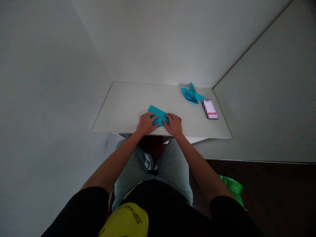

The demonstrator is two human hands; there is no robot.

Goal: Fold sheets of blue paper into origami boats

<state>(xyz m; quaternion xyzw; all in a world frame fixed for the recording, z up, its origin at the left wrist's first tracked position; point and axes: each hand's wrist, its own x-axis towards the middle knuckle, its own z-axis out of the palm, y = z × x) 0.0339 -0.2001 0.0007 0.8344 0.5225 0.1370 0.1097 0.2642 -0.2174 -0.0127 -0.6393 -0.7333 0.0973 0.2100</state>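
A folded sheet of blue paper (158, 115) lies on the white table near its front edge. My left hand (146, 124) rests on the paper's left side, fingers stretched out and thumb across its lower part. On the right side, my right hand (174, 124) lies with its fingers spread and its thumb on the paper's lower right edge. Both hands are open and press down on the sheet. Parts of the paper's ends are hidden under the fingers. Farther back to the right sits a folded blue paper boat (192, 94) with pointed ends.
The white table (123, 105) meets walls at the back and on both sides. A phone (210, 109) with a lit, blurred screen lies at its right, close to the paper boat. Below right, a green plastic object (232, 186) stands on the dark floor.
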